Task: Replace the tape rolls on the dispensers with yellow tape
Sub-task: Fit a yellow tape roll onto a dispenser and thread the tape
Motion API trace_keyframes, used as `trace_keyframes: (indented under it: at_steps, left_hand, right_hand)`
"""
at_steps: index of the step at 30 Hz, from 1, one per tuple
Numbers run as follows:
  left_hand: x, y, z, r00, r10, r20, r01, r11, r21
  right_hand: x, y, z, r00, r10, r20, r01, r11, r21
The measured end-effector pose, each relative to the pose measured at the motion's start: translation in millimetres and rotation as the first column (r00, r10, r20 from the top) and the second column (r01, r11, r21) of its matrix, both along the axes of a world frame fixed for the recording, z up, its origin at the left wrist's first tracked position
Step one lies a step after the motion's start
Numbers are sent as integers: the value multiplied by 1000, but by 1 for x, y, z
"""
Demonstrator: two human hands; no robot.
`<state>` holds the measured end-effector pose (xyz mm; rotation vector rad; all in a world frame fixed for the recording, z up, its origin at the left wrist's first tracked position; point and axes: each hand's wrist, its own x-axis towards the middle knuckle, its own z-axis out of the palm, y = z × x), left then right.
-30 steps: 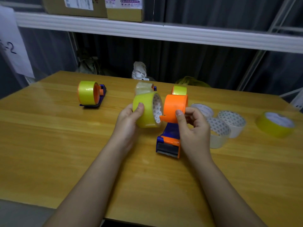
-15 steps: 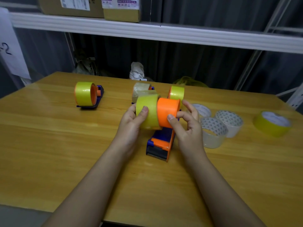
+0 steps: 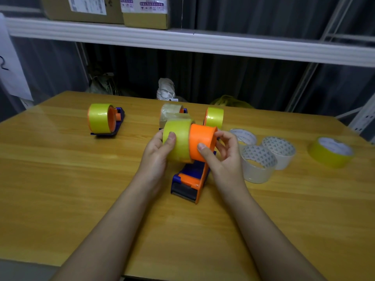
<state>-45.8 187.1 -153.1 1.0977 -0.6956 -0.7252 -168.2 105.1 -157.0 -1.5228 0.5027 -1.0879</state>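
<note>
Above the middle of a wooden worktop [image 3: 60,189], the left hand [image 3: 156,151] gripped a yellow roll [image 3: 178,141], thumb on its outer face. The right hand [image 3: 221,157] pinched the orange hub [image 3: 202,144] of a blue-and-orange dispenser [image 3: 190,179], and the roll sat against that hub (how far on, unclear). Near the right edge lay three clear rolls [image 3: 257,165] and a spare yellow one [image 3: 330,152].

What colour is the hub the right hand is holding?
Orange. The hub shows best in the head view, gripped by the right hand.
</note>
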Motion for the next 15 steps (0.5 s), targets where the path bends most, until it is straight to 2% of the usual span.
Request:
trace_keyframes:
  at_steps: [6, 9, 15]
  left_hand:
    - [0, 1, 1, 997, 34, -65, -34, 999, -7]
    - [-1, 1, 2, 999, 16, -49, -17, 1000, -15]
    - [-3, 4, 4, 999, 31, 35, -30, 999, -20]
  right_hand:
    - [1, 0, -3, 1000, 5, -1, -5, 1000, 24]
    - [0, -2, -3, 1000, 6, 10, -6, 999, 44]
    - [-2, -3, -1, 995, 31, -91, -30, 999, 11]
